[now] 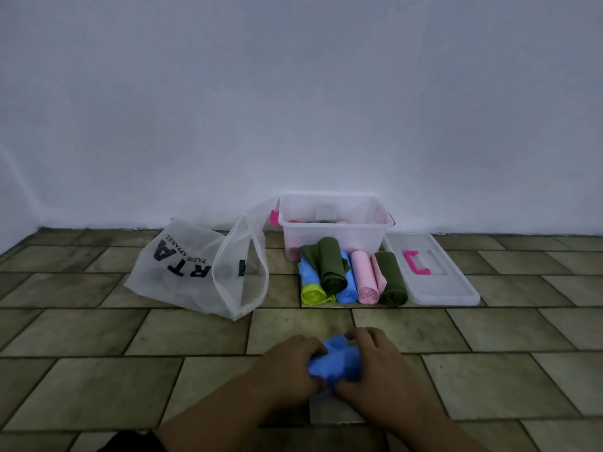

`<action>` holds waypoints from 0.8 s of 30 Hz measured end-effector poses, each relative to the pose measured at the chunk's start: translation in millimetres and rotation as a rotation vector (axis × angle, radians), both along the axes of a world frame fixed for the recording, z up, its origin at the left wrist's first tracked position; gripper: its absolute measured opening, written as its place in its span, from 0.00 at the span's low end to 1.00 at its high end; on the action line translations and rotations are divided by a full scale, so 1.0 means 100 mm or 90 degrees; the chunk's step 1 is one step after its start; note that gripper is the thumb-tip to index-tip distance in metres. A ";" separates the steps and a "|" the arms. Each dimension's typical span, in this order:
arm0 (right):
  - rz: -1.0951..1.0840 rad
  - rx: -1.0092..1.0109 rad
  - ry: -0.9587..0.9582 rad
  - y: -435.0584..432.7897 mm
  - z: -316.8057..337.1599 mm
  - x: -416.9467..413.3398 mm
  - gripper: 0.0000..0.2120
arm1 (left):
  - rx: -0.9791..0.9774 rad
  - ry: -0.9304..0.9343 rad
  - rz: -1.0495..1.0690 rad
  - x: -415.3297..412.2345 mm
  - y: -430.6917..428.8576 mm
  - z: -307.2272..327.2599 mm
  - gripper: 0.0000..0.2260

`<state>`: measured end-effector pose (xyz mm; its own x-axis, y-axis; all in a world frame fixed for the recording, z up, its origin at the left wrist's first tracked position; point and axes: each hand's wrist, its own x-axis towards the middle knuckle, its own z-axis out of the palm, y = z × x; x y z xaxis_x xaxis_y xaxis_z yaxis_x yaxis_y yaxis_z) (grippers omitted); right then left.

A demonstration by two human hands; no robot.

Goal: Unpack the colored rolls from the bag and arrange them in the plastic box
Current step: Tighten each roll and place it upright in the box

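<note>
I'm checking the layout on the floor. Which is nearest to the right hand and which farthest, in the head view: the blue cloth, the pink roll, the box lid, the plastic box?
1. Blue cloth: in the right hand.
2. Pink roll: ahead, in the row on the floor.
3. Box lid: ahead, further right.
4. Plastic box: behind the row, at the wall.

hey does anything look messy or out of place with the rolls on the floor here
Mostly tidy. One dark green roll lies askew on top of the row in front of the plastic box, its tail loosened. The blue piece between the left hand and right hand is crumpled, not a neat roll.
</note>
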<state>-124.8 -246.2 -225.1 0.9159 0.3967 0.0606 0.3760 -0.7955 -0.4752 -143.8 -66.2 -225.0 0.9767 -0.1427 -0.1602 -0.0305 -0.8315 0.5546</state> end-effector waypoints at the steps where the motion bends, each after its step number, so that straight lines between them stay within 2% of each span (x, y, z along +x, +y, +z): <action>1: -0.020 -0.006 0.026 0.02 0.01 -0.05 0.42 | -0.014 0.010 0.007 0.00 0.00 -0.02 0.25; 4: -0.049 -0.056 0.093 0.19 -0.02 -0.18 0.53 | -0.046 0.029 0.020 0.04 0.03 -0.04 0.27; 8: -0.065 -0.117 0.080 0.38 -0.07 -0.16 0.53 | -0.034 0.035 0.008 0.11 0.09 0.00 0.27; 12: 0.007 -0.152 0.051 0.32 -0.09 -0.07 0.44 | -0.035 0.065 0.003 0.17 0.16 0.02 0.22; 16: 0.090 -0.191 -0.001 0.14 -0.02 0.00 0.26 | -0.053 0.096 0.012 0.17 0.19 0.02 0.21; 18: 0.119 -0.207 0.002 0.08 0.05 0.01 0.20 | -0.056 0.097 0.019 0.16 0.19 0.01 0.21; 20: 0.147 -0.212 0.006 0.05 0.12 0.02 0.18 | -0.025 0.087 0.011 0.15 0.17 0.02 0.20; 24: 0.164 -0.192 0.064 0.04 0.21 0.07 0.21 | 0.036 0.077 -0.028 0.11 0.14 0.07 0.20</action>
